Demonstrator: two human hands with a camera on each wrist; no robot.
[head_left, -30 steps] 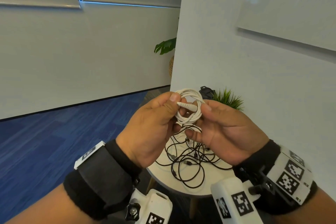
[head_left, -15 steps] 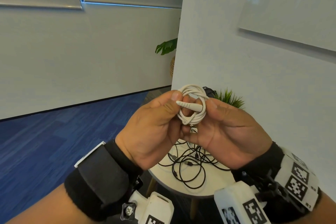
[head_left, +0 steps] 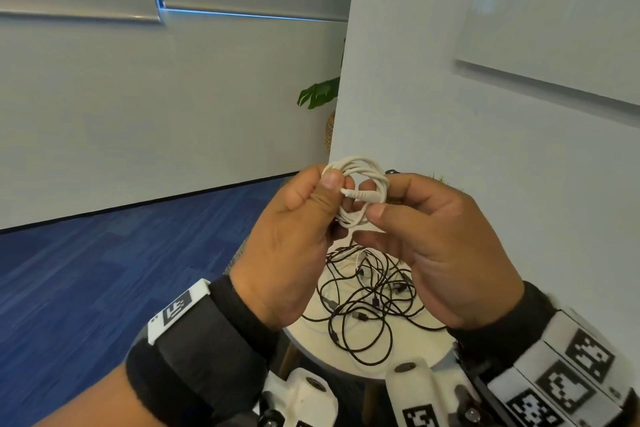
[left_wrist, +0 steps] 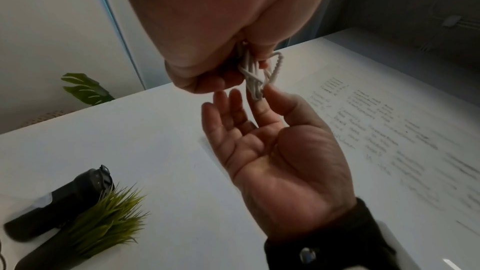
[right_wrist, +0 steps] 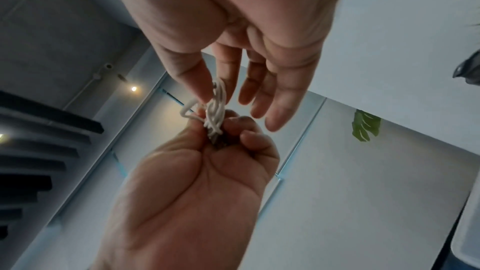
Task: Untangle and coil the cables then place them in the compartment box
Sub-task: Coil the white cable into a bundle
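While no compartment box shows, black cables (head_left: pixel 363 305) lie tangled on the desk (head_left: pixel 429 343). Left hand (head_left: pixel 294 239) fingers pinch the white coil (head_left: pixel 360 191); right hand (head_left: pixel 440 246) thumb and forefinger pinch it too, the other fingers now spread.

We see a thin white cable (head_left: pixel 360 191), wound into a small round coil of several loops, held upright in the air with its ribbed white plug end lying across the loops. Below it, thin black cables (head_left: pixel 363 302) sprawl in a loose tangle on a round white tabletop (head_left: pixel 415 347).
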